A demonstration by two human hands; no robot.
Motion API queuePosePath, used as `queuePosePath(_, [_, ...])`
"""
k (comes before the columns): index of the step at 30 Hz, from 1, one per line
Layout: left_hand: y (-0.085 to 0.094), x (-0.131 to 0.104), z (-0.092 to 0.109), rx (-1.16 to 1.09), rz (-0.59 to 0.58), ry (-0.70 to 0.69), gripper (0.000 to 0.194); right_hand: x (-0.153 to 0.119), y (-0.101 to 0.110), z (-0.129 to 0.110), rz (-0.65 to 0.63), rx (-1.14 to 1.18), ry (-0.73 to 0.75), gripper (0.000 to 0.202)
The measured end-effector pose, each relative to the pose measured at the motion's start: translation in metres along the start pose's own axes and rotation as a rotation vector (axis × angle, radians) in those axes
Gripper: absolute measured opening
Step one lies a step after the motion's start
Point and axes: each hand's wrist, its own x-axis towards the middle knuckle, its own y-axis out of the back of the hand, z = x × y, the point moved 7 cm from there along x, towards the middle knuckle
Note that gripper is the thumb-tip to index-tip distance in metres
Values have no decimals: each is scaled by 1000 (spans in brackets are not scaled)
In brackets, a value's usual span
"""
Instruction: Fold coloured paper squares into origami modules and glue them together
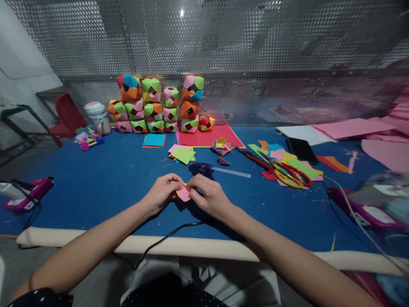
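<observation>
Between my two hands is a small folded piece of pink and yellow paper (183,193), held just above the blue table. My left hand (164,192) pinches its left edge between thumb and forefinger. On the other side, my right hand (207,195) grips the paper's right edge, the fingers curled. Right behind my right hand lies a dark blue glue gun (201,169) with a long translucent glue stick (233,172) sticking out to the right. A partly built paper shape (223,146) in pink and yellow rests farther back, with a small folded piece (224,161) before it.
Stacked colourful paper balls (153,111) stand at the back. Green-topped paper squares (182,155) and blue-topped squares (154,140) lie nearer. To the right are scissors (287,177) on paper scraps and a black phone (302,150). A black cable (166,232) crosses the table's padded front edge (223,248).
</observation>
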Motion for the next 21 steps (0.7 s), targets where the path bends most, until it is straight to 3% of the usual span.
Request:
queuePosePath(8, [3,1,-4,37,-19,26,18,-3,-6,-2,-56,-39,68,19])
queuePosePath(15, [9,-2,14,249,58,-151,16,2,4,13,65,121,-287,11])
queuePosePath(21, [0,-10,22,453,27,-239,15,0,-5,12,19,111,-272,14])
